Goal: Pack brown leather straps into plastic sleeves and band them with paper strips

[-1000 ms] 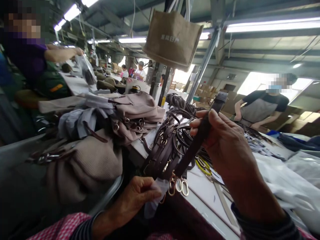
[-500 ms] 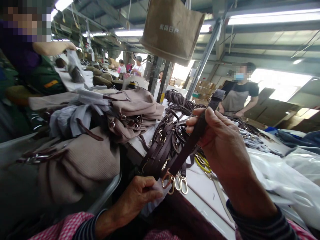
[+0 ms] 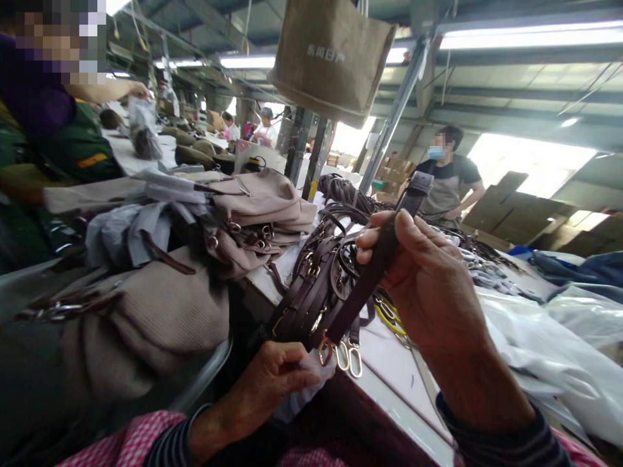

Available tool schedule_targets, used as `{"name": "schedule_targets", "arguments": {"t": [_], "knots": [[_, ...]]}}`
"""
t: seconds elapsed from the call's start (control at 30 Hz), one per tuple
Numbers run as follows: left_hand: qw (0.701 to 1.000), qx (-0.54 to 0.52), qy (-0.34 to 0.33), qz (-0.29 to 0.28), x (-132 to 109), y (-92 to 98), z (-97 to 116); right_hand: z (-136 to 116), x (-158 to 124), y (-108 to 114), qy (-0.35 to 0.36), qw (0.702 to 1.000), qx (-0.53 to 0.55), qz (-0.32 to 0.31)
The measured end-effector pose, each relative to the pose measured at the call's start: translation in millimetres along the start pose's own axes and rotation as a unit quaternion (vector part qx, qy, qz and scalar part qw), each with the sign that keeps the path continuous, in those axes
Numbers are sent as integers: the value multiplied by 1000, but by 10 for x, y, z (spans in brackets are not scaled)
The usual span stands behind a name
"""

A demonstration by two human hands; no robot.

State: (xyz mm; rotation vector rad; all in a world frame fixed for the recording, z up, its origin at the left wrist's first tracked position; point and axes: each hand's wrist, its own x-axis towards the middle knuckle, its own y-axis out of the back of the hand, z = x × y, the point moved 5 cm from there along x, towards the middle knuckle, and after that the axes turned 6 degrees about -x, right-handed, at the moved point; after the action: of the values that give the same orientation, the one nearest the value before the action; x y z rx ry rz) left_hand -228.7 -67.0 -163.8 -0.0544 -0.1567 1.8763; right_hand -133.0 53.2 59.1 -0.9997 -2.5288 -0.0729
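My right hand [image 3: 431,279] is closed around a dark brown strap [image 3: 363,295], thumb on top and fingers behind. The strap slants down to a gold-coloured metal clasp [image 3: 325,349] at its lower end. My left hand [image 3: 265,383] pinches a thin, whitish wrapping sheet [image 3: 311,379] between thumb and forefinger. That sheet lies against the clasp and covers part of it. Behind the strap, a heap of similar brown straps [image 3: 304,292] with gold buckles rests on the table, and oval gold rings [image 3: 355,359] hang near its edge.
Beige bags [image 3: 170,311] with brown handles are piled on the left. Clear plastic [image 3: 540,350] covers the right side. Yellow-handled scissors [image 3: 389,318] lie beyond my right wrist. A brown bag [image 3: 333,58] hangs overhead. Co-workers stand at the left and across the table.
The whitish sheet in my left hand has come up against the clasp and now hides part of it. My right hand keeps its hold on the strap. The view has shifted slightly.
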Motion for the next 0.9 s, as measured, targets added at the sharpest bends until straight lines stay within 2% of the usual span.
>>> {"name": "schedule_targets", "arguments": {"t": [0.23, 0.37, 0.47, 0.67, 0.9], "knots": [[997, -71, 2, -26, 28, -55, 181, 34, -19, 9, -15, 1000, 26, -3], [991, -105, 5, -77, 41, -48, 350, 101, 6, 131, -27, 998, 43, 21], [990, -89, -2, -105, 49, -4, 429, 171, 39, 266, -35, 997, 57, 48], [992, -100, -11, -77, 111, -6, 441, 327, 70, 430, -60, 991, 98, 73], [990, -131, -9, -40, 194, -145, 630, 321, -57, 346, -71, 994, 88, 6]]}}
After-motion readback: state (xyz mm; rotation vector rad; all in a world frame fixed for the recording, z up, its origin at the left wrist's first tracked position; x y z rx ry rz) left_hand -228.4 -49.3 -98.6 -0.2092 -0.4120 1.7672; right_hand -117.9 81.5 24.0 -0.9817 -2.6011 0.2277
